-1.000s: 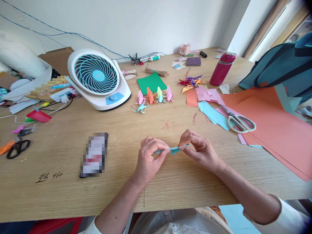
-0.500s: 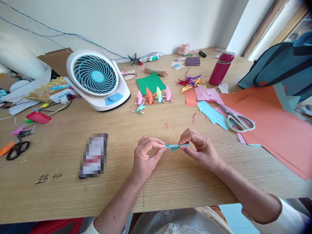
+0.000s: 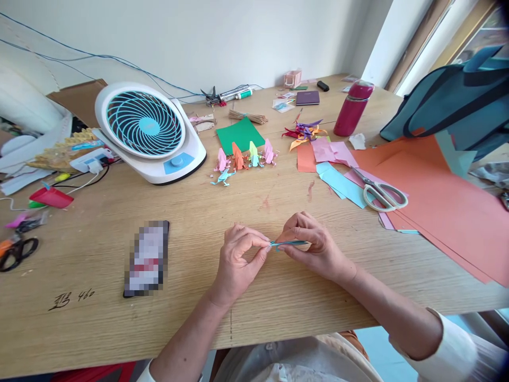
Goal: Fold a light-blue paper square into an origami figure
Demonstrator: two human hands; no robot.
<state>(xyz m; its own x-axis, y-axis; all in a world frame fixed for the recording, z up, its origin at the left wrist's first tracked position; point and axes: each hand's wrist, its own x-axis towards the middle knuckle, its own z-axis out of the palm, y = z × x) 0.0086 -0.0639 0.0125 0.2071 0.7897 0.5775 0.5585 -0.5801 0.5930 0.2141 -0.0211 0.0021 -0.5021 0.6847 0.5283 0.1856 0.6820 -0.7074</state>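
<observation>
A thin folded piece of light-blue paper [image 3: 295, 243] is held edge-on between my two hands, above the front half of the wooden table [image 3: 191, 297]. My left hand [image 3: 242, 254] pinches its left end between thumb and fingertips. Close beside it, my right hand [image 3: 312, 246] grips the same paper with thumb below and fingers above, hiding part of it. Farther back stand several small folded paper figures in pink, orange [image 3: 238, 156], yellow-green and blue [image 3: 224, 177], in front of a green paper sheet [image 3: 240, 136].
A white fan [image 3: 149, 132] stands back left, with a blurred-out phone-like object [image 3: 147, 259] nearer me. On the right, scissors [image 3: 384, 196] lie on orange sheets [image 3: 449, 212] and blue strips [image 3: 342, 183]. A red bottle [image 3: 353, 109] and a teal bag [image 3: 445, 101] are behind.
My right hand has slid left along the blue paper, closer to my left hand, and covers more of it. The view has shifted slightly, moving the table things leftward.
</observation>
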